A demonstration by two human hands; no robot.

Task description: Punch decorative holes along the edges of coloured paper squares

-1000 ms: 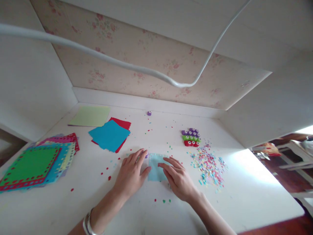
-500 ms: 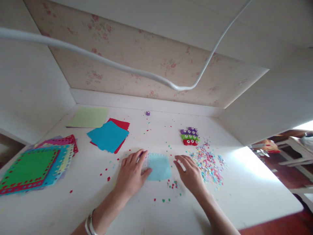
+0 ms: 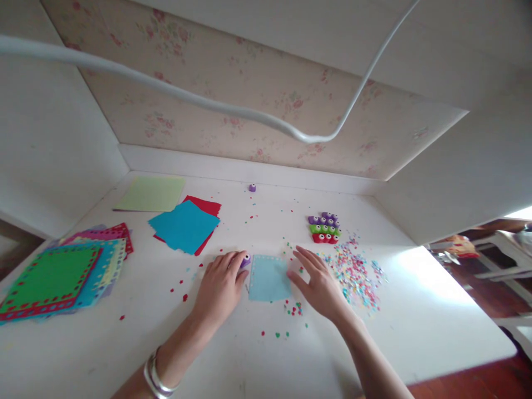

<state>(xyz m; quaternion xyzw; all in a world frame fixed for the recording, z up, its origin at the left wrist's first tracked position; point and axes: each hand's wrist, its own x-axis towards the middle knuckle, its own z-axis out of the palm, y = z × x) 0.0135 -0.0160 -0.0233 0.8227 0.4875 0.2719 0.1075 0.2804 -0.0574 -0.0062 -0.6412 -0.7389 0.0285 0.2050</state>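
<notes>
Paper square (image 3: 269, 280), pale blue, is lying between the two hands, with tiny marks along its top edge that are kinda hard to make out. Left hand (image 3: 221, 284) hides most of a purple punch (image 3: 246, 259) just beside it, so I can't tell if it's actually gripped. Right hand (image 3: 318, 282) has thumb and fingers wide apart at the paper's right edge. Both forearms (image 3: 372, 349) get cut off at the bottom.

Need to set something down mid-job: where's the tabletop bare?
Tabletop nearly bare right of the confetti pile and front left, between the punched sheets and left forearm. Crowded: around the light-blue sheet, with left hand, right hand, purple paper punch, loose confetti.
</notes>
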